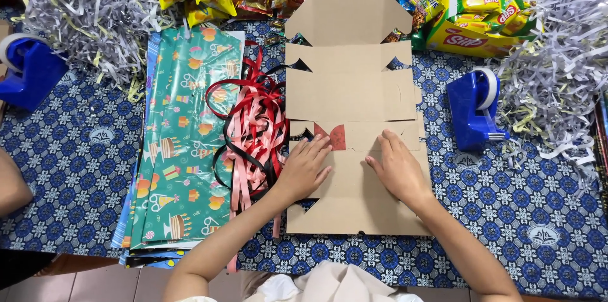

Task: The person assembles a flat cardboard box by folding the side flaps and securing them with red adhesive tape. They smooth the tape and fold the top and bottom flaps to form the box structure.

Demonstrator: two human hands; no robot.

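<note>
1. Surface: a table is covered by a blue patterned cloth (82,150).
2. A flattened cardboard box (351,96) is laid unfolded at the centre.
3. The left hand (304,169) is spread open, palm down, pressed on the box's lower panel; nothing is gripped.
4. The right hand (398,169) is likewise laid flat and open beside it.
5. Red and pink ribbons (253,128) and green gift wrap (180,137) are placed to the left.
6. Blue tape dispensers (475,109) and shredded paper (557,80) are partly cut off at the edges; the snack packets (481,20) are partly hidden.

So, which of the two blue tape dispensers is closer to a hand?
The tape dispenser right of the flat cardboard box, near the right hand; the other sits at the far left edge.
</note>
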